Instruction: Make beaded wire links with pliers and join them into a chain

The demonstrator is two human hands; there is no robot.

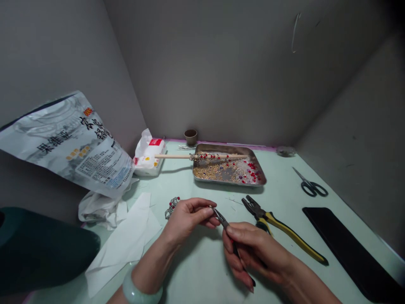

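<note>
My left hand [186,217] is closed in a pinch around something tiny that I cannot make out, right at the tip of small pliers [225,223]. My right hand [253,253] grips those pliers by their dark handles, jaws pointing up-left toward the left fingertips. A small beaded piece [171,207] with red and silver beads lies on the table just behind my left hand. A pale green bangle [139,291] circles my left wrist.
A metal tray [229,170] of gold and red beads sits at the back with a wooden stick [177,156] across it. Yellow-handled pliers [284,230], scissors [310,185], a black slab [348,249], a tissue pack [148,158], a printed bag [72,145], white paper [126,240] and a small cup [190,136] surround me.
</note>
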